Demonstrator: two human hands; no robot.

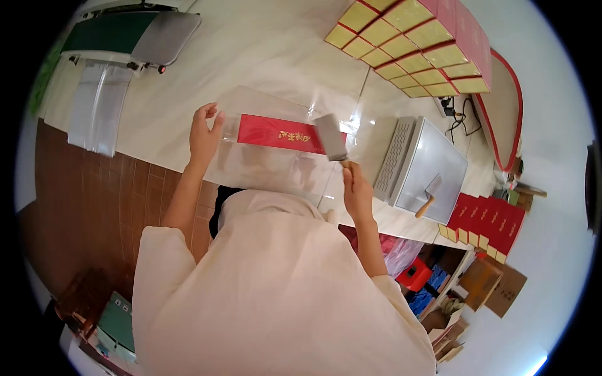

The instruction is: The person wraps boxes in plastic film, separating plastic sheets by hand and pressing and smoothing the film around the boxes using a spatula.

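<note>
A long red box (269, 131) with gold lettering lies on the pale table, with clear plastic film (251, 164) spread around and under it. My right hand (359, 195) is closed around the handle of a scraper (330, 136). The scraper's broad grey metal blade covers part of the box near its right end; whether it touches the box I cannot tell. At the box's left end, beside the film, my left hand (204, 139) is raised with thumb and curled fingers apart. No object shows in it.
On the right stands a flat metal-topped device (433, 172) with a wooden-handled scraper (429, 197) on it. Gold-ended red boxes (414, 47) are stacked at back right; more red boxes (489, 219) stand beyond the device. A green-topped machine (110, 32) sits far left.
</note>
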